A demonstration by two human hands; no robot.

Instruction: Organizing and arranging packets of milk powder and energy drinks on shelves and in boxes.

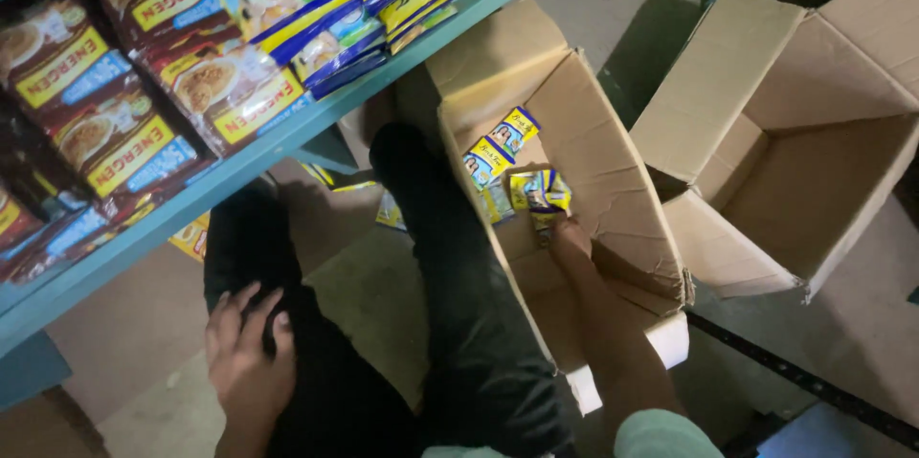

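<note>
Fingers (565, 225) of my right hand (571, 236) reach down into the box (613, 180), curled onto the cluster of sachets (541, 192) at their tips; whether they have closed fully on one I cannot tell, since the knuckles hide the grip. Beyond the fingertips, two more sachets (498, 150) lie loose against the box wall. My left hand (247, 353) rests flat, fingers spread, on my dark trouser knee (258, 247), holding nothing. To the right of the reaching fingers stands a second box (814, 161), open and tilted. Above and left of them runs the shelf (316, 123) with stacked packets (144, 85). Likely faults, as I judge them: a shallow pinch could let thin, slick sachets slide free and scatter; the forearm pressing the near flap (622, 228) could tip or collapse the box; dim light may lead me to leave the loose sachets behind.
</note>
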